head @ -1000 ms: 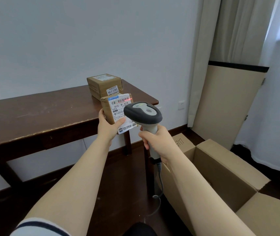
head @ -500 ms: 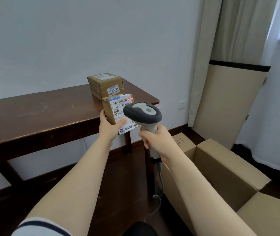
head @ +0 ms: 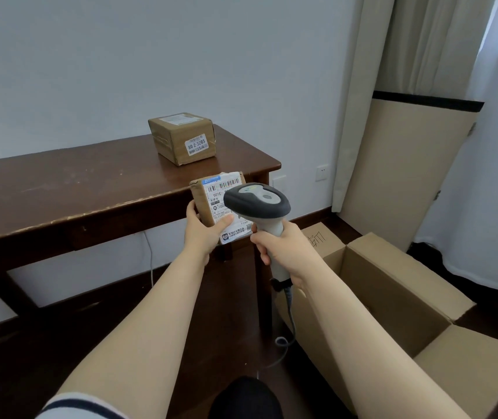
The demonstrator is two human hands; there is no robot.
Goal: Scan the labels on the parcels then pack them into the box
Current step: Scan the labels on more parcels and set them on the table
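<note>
Holding a small brown parcel (head: 201,204) upright before the table (head: 75,189) edge, the left hand (head: 204,235) is gripping it from below, thumb pressing on its white shipping label (head: 222,192), fingers wrapping behind. The right hand (head: 282,252) is clenching the handle of a barcode scanner (head: 257,202), whose head is pointing at the label from just right of it and is covering part of it. The parcel's long axis is running nearly vertical, leaning slightly left. The open cardboard box (head: 393,285) is sitting on the floor, lower right, nearer the right arm, so the parcel is likely needing to cross past the scanner. No parcel is showing in the visible part of its inside. A second parcel (head: 181,137) is waiting on the table, well apart from both hands.
</note>
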